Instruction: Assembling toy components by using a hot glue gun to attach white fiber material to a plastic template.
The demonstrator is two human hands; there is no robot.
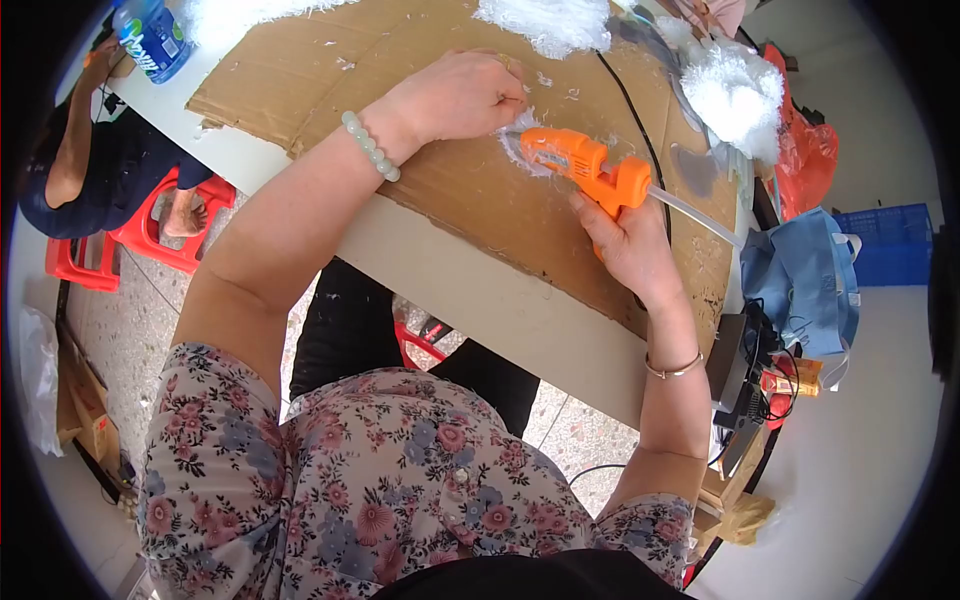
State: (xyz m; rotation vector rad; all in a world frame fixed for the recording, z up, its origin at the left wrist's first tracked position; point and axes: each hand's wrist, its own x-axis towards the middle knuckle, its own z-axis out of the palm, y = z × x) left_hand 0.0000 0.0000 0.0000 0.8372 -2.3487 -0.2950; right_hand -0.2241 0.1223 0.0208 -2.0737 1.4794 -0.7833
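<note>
Brown corrugated cardboard (pixel 460 195), scuffed and strewn with white wisps, is spread over a smooth white table (pixel 450 255), whose near edge runs obliquely toward the near right. On the right half of the cardboard an orange glue gun (pixel 570 155) is held by its handle, which is grasped in the right hand (pixel 635 245). Its nozzle is aimed left and slightly far, at a fuzzy white tuft (pixel 522 148); its long axis is slanted from there toward the near right, and is continued by a translucent glue stick (pixel 695 212) that protrudes from the rear. The handle is angled toward the near side and is mostly covered by the palm.

The nozzle tip is obscured by the tuft's strands. The left hand (pixel 460 95) is bent with its fingers curled under, just beside the tuft; its fingertips are hidden, so whether any fibre is pinched cannot be told.

Shaggy white fibre bundles (pixel 735 105) are heaped at the far side, partly cut off by the frame. A thin black cable (pixel 632 95) is laid across the cardboard and is lost behind the gun. At the right, a crinkled red plastic bag (pixel 805 165) and a soft blue bag (pixel 805 275) are seen.
</note>
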